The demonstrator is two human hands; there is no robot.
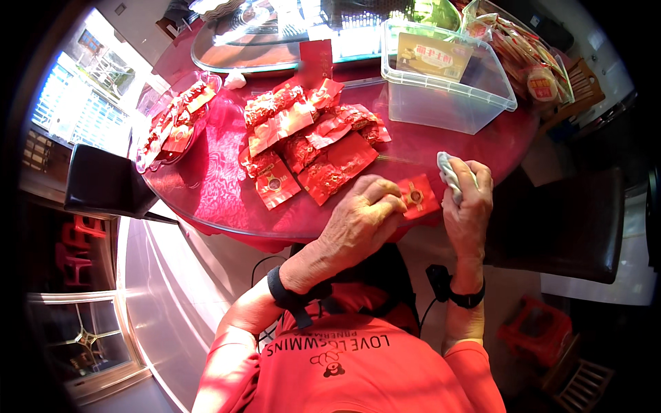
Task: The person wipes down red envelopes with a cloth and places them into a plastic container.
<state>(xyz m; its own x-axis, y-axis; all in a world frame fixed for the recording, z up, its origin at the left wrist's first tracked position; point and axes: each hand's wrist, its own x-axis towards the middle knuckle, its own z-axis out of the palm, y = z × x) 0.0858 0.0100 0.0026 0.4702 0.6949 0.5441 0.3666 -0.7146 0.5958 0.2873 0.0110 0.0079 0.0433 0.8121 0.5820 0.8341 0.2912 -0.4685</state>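
Near the table's front edge, my left hand [365, 215] is closed, with its fingertips at the left edge of a small red packet [418, 195] bearing a round gold emblem. To the right of that packet my right hand [469, 206] is closed around a crumpled pale cloth [449, 173], which sticks out above the fingers. Left of centre lies a heap of red packets [337, 162], several of them plump and crinkled, others flat. One darker red packet [316, 60] stands out at the heap's far side.
A clear plastic bin [441, 107] with a yellow card inside stands at the far right on the red-covered round table [224, 179]. At left sits a clear bowl [200, 131] of red packets. Bagged goods [530, 62] lie at back right; dark chairs [103, 180] flank the table.
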